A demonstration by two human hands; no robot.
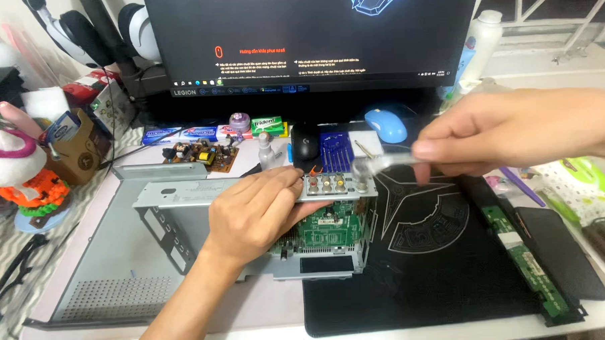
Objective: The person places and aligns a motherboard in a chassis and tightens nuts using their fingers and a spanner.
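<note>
1. The left hand (254,215) lies on the green circuit board (328,231) inside a grey metal case (151,262), its fingers (286,180) curled against the case's back panel (330,184), beside a row of round sockets.
2. The right hand (509,129) has its fingers (436,148) pinched narrowly around a clear-handled screwdriver (389,161), held level, with its tip at the right end of the back panel.
3. The case sits on the counter (267,312), partly over a black mat (440,266).
4. Behind it are a monitor (311,39), a black mouse (305,142), a blue mouse (386,125) and a small brown circuit board (201,155).
5. A long narrow green board (523,263) lies at the right on the mat's edge.
</note>
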